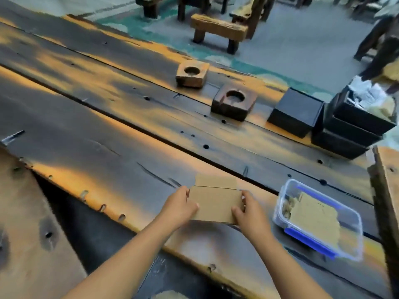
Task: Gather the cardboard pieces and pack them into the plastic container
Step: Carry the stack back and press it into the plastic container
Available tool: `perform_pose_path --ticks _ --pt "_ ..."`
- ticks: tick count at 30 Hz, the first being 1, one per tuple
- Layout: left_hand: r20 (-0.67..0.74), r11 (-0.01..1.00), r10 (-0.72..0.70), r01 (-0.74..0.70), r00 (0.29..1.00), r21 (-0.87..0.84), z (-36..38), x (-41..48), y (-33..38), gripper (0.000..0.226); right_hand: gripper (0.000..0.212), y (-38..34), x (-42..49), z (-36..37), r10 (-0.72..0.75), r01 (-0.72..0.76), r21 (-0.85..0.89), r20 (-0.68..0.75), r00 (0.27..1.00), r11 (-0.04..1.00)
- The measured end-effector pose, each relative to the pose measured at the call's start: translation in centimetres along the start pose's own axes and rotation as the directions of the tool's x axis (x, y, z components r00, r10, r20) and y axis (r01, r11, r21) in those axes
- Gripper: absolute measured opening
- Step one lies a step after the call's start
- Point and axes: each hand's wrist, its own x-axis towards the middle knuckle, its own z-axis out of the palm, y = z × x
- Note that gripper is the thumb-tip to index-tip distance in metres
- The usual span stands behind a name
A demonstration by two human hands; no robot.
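Note:
A flat brown cardboard piece [216, 203] lies near the front edge of the dark wooden table [108, 130]. My left hand [180, 207] grips its left edge and my right hand [246, 209] grips its right edge. A second cardboard piece [216, 181] lies flat just behind it, partly overlapped. To the right stands the clear plastic container [354, 223] with blue clips, lid off, with cardboard [313, 219] lying inside it.
Two wooden blocks with round hollows [192, 73] [234, 102] sit at the back of the table. A black box [296, 112] and stacked black trays [354, 124] stand at the far right. A wooden plank [386, 190] rises at the right edge. Benches stand on the floor beyond.

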Motion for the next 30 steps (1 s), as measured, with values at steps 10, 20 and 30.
perform_pose_path --ticks 10,20,30 --pt "0.203 0.959 0.108 -0.156 0.973 0.236 15.5 3.6 12.7 0.019 0.042 13.9 1.5 -11.7 0.239 -0.205 0.186 -0.186 0.953 0.961" --pt "0.269 0.918 0.098 -0.192 0.958 0.348 25.2 5.1 17.9 0.030 0.051 22.0 2.8 -16.2 0.445 -0.380 0.284 -0.214 0.870 0.880" --pt "0.338 0.863 0.091 -0.243 0.937 0.443 28.8 7.1 17.4 0.027 0.021 24.7 3.6 -15.8 0.470 -0.442 0.165 -0.232 0.852 0.882"
